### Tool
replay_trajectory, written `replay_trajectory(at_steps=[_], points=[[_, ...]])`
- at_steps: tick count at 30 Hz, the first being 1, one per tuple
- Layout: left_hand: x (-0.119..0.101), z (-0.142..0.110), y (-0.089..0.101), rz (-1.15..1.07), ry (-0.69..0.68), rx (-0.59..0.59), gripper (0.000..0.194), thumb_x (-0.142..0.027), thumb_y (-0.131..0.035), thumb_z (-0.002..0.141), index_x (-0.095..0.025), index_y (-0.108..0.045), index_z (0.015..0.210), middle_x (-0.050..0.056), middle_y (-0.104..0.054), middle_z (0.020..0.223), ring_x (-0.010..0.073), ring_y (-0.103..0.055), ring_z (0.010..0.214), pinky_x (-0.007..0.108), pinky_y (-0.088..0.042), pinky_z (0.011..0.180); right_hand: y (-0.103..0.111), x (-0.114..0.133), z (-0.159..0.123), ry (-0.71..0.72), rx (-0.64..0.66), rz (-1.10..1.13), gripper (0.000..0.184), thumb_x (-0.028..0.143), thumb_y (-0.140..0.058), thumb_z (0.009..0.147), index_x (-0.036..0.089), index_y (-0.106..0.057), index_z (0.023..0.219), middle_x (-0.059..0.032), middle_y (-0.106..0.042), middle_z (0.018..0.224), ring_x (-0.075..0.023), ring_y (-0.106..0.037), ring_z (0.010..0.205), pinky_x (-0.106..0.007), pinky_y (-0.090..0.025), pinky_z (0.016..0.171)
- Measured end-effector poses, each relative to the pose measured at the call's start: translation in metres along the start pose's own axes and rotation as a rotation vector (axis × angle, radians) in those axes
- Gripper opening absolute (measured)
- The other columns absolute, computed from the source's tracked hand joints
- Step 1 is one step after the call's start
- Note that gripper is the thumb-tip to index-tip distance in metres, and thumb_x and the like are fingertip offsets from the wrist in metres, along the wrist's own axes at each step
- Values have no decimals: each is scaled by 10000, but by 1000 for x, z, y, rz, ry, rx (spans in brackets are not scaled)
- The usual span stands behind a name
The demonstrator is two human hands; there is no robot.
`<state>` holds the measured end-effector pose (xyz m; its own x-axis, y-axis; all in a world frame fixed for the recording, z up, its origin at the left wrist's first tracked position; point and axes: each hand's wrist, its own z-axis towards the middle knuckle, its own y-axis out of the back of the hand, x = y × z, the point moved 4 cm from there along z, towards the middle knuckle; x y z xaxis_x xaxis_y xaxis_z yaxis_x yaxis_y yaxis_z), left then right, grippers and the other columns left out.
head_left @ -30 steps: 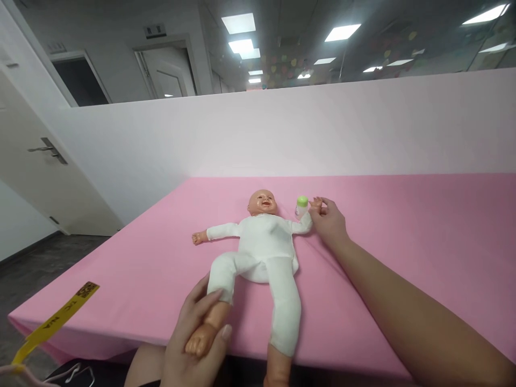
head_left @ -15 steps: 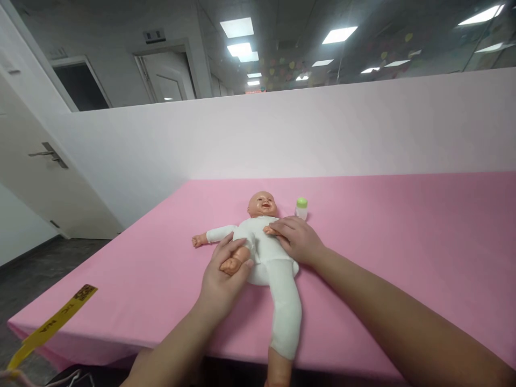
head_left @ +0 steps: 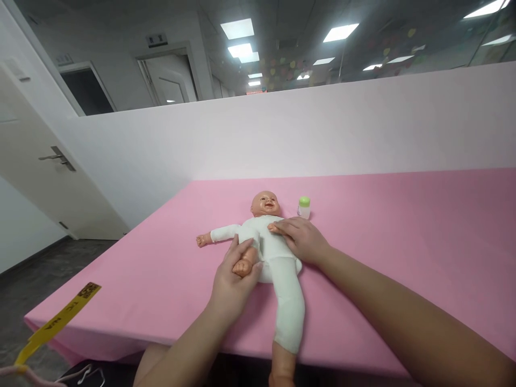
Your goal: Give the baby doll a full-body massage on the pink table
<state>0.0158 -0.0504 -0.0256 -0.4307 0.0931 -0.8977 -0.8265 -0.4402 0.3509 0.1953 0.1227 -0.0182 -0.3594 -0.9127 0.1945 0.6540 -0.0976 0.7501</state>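
A baby doll [head_left: 269, 244] in a white suit lies on its back on the pink table cover [head_left: 403, 242], head toward the far wall. My left hand [head_left: 236, 277] is closed around the doll's bare foot, folding that leg up against its belly. On the doll's chest rests my right hand [head_left: 300, 240], holding the doll's hand folded across its body. The doll's other arm [head_left: 215, 235] lies stretched out to the left and its other leg [head_left: 288, 312] reaches past the table's near edge.
A small bottle with a green cap [head_left: 304, 206] stands just right of the doll's head. A low white partition wall [head_left: 322, 129] runs behind the table. A yellow tag [head_left: 56, 322] hangs at the lower left. A white door [head_left: 36, 172] stands at the left.
My left hand pushed the doll's foot from the table's near edge up to its belly. My right hand brought the doll's hand from beside the bottle onto its chest.
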Motion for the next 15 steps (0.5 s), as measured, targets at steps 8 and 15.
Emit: replay_trajectory(at_steps=[8,15], points=[[-15,-74,13,105,-204,-51,510,-335,-743,873,-269,-661,1372,88,-353,1671,329,-387,1526,489,-402,1232,22,-65,-19,-574,-309,117,516,409,-634,935,290,-562,1432,-60,-733,1222,-255,-712,989,-402,-579,856],[-8,-120,21,210,-297,-114,443,-284,-736,849,-270,-698,1290,104,-505,1567,329,-531,1422,482,-492,1159,33,-147,-53,-1048,-201,82,750,535,-680,856,202,-458,1490,-151,-727,1209,-327,-701,1034,-432,-544,863]])
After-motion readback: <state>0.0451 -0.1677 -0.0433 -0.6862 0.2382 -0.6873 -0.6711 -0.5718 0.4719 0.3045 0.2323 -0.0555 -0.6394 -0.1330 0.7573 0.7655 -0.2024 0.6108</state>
